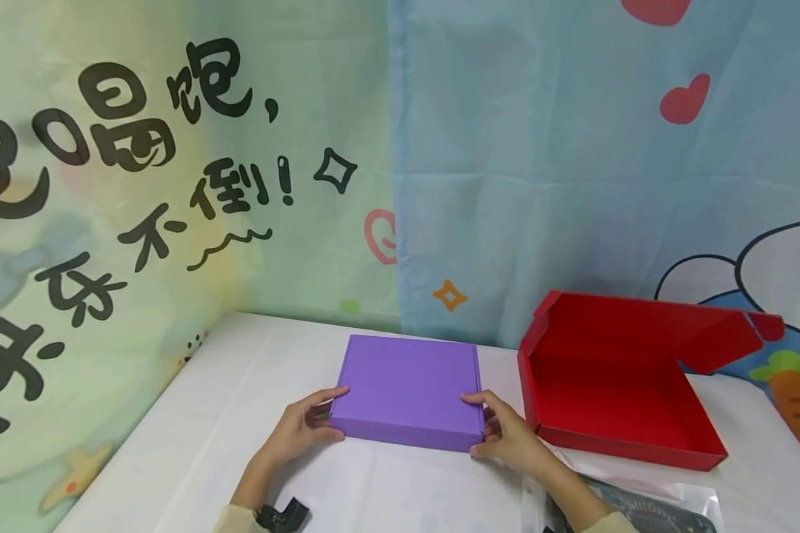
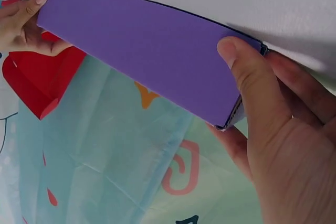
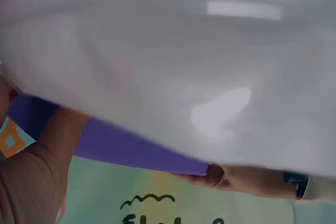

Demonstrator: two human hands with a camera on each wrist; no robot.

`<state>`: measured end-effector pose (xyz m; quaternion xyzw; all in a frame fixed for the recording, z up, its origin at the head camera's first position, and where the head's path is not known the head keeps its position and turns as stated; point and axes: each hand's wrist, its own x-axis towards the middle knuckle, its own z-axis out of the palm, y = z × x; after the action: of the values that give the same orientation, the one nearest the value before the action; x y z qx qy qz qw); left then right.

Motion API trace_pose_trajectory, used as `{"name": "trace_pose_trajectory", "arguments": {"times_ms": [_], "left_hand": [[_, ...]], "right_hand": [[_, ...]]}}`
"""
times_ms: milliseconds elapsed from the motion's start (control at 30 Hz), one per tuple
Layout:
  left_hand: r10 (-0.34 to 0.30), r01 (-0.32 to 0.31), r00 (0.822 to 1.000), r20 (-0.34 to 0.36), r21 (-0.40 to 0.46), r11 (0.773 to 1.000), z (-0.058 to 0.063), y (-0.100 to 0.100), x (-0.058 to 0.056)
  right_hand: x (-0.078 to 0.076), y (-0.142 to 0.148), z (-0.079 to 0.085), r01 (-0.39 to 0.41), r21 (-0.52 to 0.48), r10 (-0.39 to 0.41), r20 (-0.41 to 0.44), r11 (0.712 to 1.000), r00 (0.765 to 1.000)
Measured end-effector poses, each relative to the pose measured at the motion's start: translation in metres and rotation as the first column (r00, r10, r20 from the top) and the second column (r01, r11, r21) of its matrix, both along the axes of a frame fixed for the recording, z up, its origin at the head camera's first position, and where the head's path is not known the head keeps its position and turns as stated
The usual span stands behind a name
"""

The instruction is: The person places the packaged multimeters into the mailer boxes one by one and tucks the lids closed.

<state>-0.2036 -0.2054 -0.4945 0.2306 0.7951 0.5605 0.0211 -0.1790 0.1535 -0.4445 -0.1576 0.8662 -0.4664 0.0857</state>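
A closed purple cardboard box (image 1: pixel 407 389) lies flat on the white table. At its left end my left hand (image 1: pixel 298 429) grips the corner, the thumb low on the front side and a fingertip on the top edge. My right hand (image 1: pixel 510 437) holds the right end in much the same way. The left wrist view shows the box's front side (image 2: pixel 142 51) close up, the left thumb (image 2: pixel 249 77) pressing it and the other fingers partly behind. In the right wrist view a glossy whitish surface (image 3: pixel 157 66) hides most of the box.
An open red cardboard box (image 1: pixel 613 392) stands right of the purple one, its lid raised. In front of it, partly under my right forearm, lies a clear plastic bag (image 1: pixel 653 507) with something dark inside. Printed cloths (image 1: pixel 540 185) hang behind the white table (image 1: pixel 193 444).
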Motion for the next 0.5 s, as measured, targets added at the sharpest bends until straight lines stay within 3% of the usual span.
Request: {"name": "trace_pose_trajectory", "arguments": {"times_ms": [133, 267, 367, 500], "left_hand": [[-0.019, 0.018, 0.999, 0.041, 0.009, 1.0, 0.0, 0.002, 0.002], [-0.02, 0.02, 0.998, 0.056, 0.004, 1.0, 0.002, 0.005, 0.005], [0.003, -0.003, 0.998, 0.064, -0.002, 1.0, 0.004, 0.009, 0.008], [0.082, -0.081, 0.994, 0.07, -0.005, 0.997, 0.007, 0.015, 0.013]], "right_hand": [[0.001, 0.0, 0.001, 0.003, 0.043, -0.002, -0.017, 0.999, 1.0], [0.004, 0.003, 0.006, -0.034, 0.021, 0.033, 0.058, 0.999, 0.998], [0.008, 0.005, 0.011, -0.059, -0.016, 0.061, 0.114, 0.998, 0.992], [0.012, 0.01, 0.02, -0.06, -0.038, 0.065, 0.14, 0.997, 0.988]]}}
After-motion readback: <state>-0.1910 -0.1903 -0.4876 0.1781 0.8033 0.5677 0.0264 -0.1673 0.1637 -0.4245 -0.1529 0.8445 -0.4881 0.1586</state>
